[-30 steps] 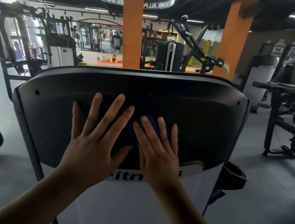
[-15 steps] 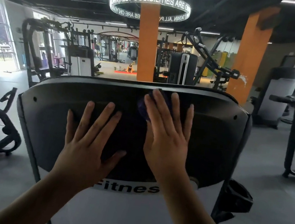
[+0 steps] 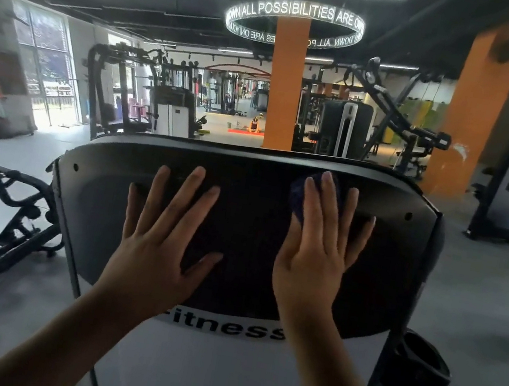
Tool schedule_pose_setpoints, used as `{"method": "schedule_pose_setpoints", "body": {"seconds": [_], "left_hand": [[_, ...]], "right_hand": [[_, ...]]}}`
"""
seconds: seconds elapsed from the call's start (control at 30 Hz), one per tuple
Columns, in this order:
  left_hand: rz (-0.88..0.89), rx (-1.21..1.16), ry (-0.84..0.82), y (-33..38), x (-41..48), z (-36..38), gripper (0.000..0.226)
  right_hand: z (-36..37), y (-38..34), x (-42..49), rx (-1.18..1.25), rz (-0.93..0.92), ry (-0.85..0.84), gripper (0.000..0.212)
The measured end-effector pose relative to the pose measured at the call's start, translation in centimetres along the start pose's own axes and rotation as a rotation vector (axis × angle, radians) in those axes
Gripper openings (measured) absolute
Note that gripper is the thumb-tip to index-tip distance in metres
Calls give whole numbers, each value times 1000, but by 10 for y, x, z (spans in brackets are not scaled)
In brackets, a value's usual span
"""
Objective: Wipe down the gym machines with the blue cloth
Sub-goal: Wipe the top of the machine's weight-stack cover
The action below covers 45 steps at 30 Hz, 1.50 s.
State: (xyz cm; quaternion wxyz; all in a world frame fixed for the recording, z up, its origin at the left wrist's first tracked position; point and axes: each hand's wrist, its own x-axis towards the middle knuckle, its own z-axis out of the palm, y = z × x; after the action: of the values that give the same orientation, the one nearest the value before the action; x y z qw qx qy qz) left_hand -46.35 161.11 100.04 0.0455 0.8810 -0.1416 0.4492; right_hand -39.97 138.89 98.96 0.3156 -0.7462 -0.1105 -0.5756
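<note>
Your right hand lies flat, fingers straight and close together, pressing the blue cloth against the machine's black top panel. The cloth is trapped under the fingers rather than gripped, and only a dark blue fold shows beside the index finger. It sits high on the panel, near the far rim and right of centre. Your left hand is spread open on the same panel and holds nothing. It rests to the left of the cloth and lower down, apart from it, and appears to be bracing. The panel's long axis runs left to right across your view, above the white shroud (lettered "itness"). The right corner is therefore the shorter run for the cloth. A sweep leftward would probably meet the left hand, so expect to lift or shift that hand first.
</note>
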Motion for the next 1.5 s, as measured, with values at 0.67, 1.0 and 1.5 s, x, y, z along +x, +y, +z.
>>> {"method": "schedule_pose_setpoints", "body": {"seconds": [0.67,1.0,1.5], "left_hand": [[25,159,-116,62,2,30,104],[17,187,-134,64,2,33,108],[29,188,-145,63,2,32,102]], "right_hand": [[-12,89,-72,-30,-135,-105,54],[-12,106,-89,-15,-216,-143,54],[-22,135,-99,68,436,-63,56]]}}
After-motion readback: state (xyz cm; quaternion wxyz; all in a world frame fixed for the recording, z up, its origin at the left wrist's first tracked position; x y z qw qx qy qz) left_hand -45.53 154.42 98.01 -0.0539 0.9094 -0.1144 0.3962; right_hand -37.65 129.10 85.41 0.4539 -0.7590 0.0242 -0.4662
